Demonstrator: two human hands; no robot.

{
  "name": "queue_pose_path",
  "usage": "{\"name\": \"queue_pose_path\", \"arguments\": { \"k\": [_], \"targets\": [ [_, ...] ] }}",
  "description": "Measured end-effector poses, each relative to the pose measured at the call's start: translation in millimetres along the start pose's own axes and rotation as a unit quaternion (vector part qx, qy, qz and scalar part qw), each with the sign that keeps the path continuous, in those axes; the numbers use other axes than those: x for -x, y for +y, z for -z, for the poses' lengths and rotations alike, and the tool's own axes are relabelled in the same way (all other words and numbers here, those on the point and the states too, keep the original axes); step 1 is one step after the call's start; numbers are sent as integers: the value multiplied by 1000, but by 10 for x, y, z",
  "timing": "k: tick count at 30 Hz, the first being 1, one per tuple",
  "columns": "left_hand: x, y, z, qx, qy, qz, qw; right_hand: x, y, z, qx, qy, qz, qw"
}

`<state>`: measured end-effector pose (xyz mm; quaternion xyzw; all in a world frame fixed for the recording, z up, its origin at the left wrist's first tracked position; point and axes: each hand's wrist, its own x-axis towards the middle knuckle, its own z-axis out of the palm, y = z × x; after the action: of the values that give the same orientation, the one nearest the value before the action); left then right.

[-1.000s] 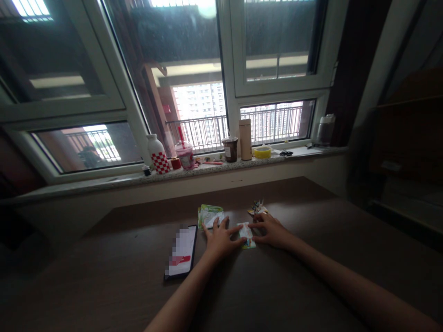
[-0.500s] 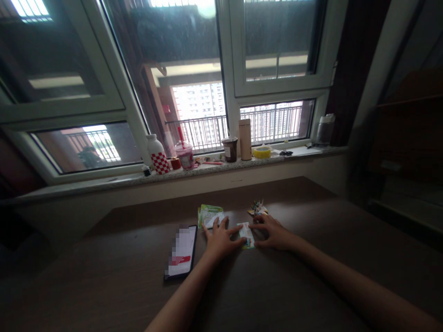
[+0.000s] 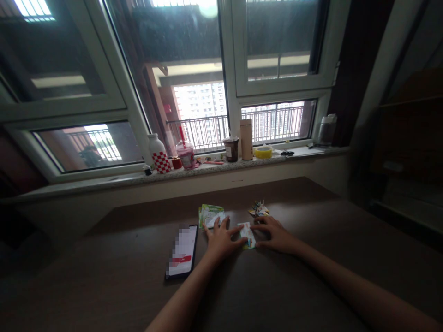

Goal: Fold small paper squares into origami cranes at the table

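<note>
A small printed card [image 3: 247, 230], pale with green and blue print, lies flat on the table between my two hands. My left hand [image 3: 221, 239] has its fingers spread, with the index finger and thumb at the card's left edge. From the other side, my right hand [image 3: 275, 236] reaches in with thumb and index finger apart at the card's right edge. Beyond my left fingertips is a small stack of green-and-white cards [image 3: 212, 212]. Just past my right hand sits a little pile of folded paper pieces [image 3: 259, 208]; what they are exactly is hard to make out.
A phone [image 3: 182, 253] lies left of my left forearm on the brown table [image 3: 117, 258]. Along the windowsill stand a checkered bottle [image 3: 161, 157], a pink drink cup [image 3: 186, 156], a dark drink cup [image 3: 231, 151], a tan flask [image 3: 246, 140] and yellow tape [image 3: 263, 152].
The whole view has shifted very slightly. Both hands and the card keep the same places relative to each other.
</note>
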<state>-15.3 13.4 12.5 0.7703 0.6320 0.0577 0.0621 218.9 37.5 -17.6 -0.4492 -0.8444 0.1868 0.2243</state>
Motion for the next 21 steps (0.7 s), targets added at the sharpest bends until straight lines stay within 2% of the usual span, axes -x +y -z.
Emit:
{"name": "queue_pose_path", "arguments": {
  "k": [8, 13, 21],
  "targets": [
    [3, 2, 2, 6, -2, -2, 1000, -31, 62, -36, -75, 41, 18, 996],
    [-11, -15, -25, 3, 3, -1, 1000, -32, 37, -53, -58, 37, 21, 997],
    [-4, 6, 13, 2, -11, 8, 1000, -92, 32, -127, 17, 80, 18, 996]
  ]
}}
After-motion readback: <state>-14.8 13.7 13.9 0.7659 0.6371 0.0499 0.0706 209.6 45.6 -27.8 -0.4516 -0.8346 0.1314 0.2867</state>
